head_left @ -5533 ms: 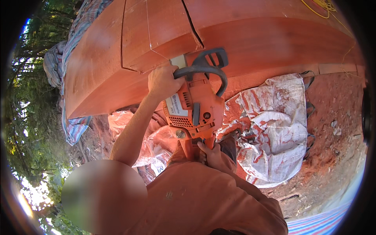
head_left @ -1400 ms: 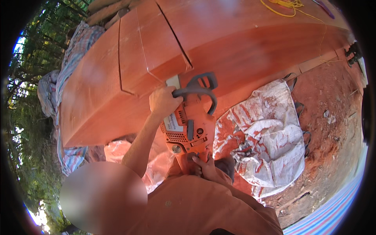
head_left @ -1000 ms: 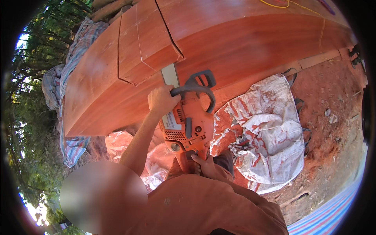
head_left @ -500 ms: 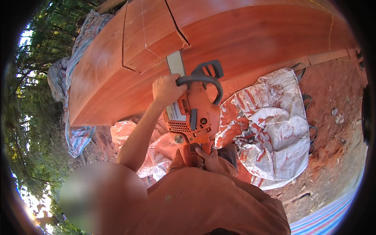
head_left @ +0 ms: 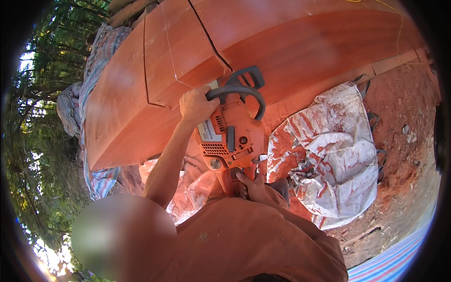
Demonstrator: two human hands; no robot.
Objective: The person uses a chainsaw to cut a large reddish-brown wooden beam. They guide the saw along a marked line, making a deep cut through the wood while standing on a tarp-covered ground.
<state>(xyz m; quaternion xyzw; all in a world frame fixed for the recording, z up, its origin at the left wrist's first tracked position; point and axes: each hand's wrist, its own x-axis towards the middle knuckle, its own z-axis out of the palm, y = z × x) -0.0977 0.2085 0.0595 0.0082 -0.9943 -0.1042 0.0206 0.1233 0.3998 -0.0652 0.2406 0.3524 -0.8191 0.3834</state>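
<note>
Left hand [head_left: 196, 105] grips the chainsaw [head_left: 230, 138] front handle; right hand [head_left: 253, 185] closed on its rear grip, against the timber [head_left: 188, 61]

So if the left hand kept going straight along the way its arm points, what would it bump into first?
Probably the big reddish timber block: the left hand grips the chainsaw's front handle just short of it, though depth is unclear.

We held our left arm out long and nearly straight, forearm bare, reaching up and away from the chest. Our left hand [head_left: 196, 104] was curled tight, knuckles up, fingers wrapped around a grip. Our right hand [head_left: 253, 185] stayed low and close to the body, fingers closed, the arm bent and sleeved in orange.
</note>
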